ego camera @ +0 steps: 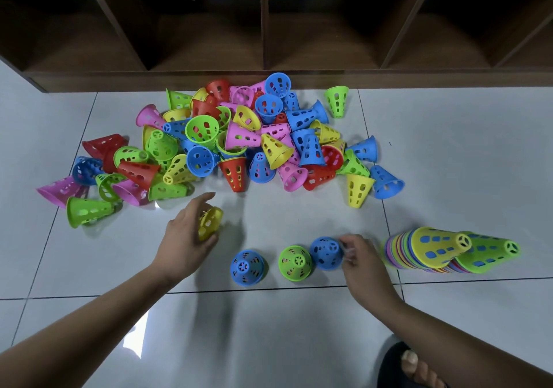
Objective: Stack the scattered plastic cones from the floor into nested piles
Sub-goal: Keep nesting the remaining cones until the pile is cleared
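My head camera looked steeply down, close over the floor [269, 328], shelf unit [263, 28] at the far edge.

Three upright cones [295, 263], one held cone [211, 223], two nested piles [434, 245], one heap [242, 136].

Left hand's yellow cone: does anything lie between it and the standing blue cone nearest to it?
Nothing visible does. Only bare floor separates the yellow cone, held in the left hand, from that blue cone. The green cone stands beyond it, on the far side.
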